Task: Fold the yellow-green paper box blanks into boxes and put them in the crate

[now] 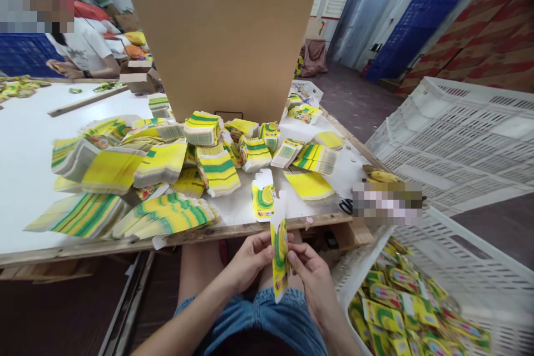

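Note:
Above my lap, just off the table's front edge, I hold a yellow and green printed carton (279,256) upright, its white top flap pointing up. My left hand (255,258) pinches the carton's left side between thumb and fingers. From the right, my right hand (309,268) closes its thumb and fingers on the other edge, partly hidden behind it. A flat yellow carton blank (262,197) with white flaps lies on the table just beyond. Stacks of flat carton blanks (219,169) spread behind it, some fanned out.
The white table (25,178) has a wooden edge. A tall brown cardboard sheet (225,28) stands behind the stacks. Black-handled scissors (346,205) lie at the right corner. A white crate (471,256) at lower right holds many yellow packs (400,300). A co-worker (85,47) sits at far left.

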Motion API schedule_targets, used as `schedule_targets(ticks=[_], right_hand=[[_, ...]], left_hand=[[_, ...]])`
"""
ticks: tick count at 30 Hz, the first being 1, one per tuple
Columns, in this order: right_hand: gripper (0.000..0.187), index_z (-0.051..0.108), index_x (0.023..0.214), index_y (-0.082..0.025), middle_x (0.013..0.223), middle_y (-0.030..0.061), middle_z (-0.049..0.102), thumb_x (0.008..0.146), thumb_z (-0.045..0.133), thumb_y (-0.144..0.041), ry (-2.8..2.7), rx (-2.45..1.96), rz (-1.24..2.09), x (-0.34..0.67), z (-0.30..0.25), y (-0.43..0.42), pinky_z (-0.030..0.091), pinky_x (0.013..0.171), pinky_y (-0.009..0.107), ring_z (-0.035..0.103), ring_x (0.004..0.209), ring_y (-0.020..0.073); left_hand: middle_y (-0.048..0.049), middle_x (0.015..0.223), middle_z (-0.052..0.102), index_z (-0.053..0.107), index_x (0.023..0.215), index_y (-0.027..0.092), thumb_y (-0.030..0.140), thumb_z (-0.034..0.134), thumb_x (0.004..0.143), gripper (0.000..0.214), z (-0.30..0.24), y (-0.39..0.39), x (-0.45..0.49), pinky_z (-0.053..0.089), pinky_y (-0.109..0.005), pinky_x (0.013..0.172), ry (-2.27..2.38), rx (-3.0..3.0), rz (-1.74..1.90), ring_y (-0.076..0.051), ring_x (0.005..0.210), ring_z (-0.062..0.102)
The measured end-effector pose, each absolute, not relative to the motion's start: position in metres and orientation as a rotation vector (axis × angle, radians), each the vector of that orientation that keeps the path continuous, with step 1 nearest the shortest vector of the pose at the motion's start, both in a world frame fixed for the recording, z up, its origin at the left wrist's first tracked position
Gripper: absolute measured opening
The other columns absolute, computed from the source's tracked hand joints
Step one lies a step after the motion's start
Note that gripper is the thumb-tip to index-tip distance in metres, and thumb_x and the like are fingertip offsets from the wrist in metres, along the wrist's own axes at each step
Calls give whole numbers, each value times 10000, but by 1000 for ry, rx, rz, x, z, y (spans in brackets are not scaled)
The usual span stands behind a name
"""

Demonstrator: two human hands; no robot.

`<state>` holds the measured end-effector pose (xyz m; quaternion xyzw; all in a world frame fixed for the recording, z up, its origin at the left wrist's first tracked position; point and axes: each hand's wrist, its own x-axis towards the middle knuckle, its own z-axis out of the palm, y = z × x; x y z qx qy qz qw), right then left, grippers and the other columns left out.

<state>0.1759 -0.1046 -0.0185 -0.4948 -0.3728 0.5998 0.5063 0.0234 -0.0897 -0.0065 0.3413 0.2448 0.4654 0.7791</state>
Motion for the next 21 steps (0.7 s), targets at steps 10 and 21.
schedule_targets(ticks=[10,21], right_hand=[[274,621,744,-177,730,44,692,752,730,-428,-1010,-1279,1380,173,-30,-109,492,585,279,606,622,176],[420,544,1197,-251,1097,78,671,812,690,-334,-1204,-1044,1447,188,0,-95,509,827,304,641,964,217]], left_hand=[[-84,863,739,651,921,129,426,712,763,341,-24,-88,34,524,-293,739,839,753,1176,-220,828,688],[-77,990,686,463,1254,208,267,692,804,509,-13,-95,13,493,-293,803,760,995,1069,-180,908,649]])
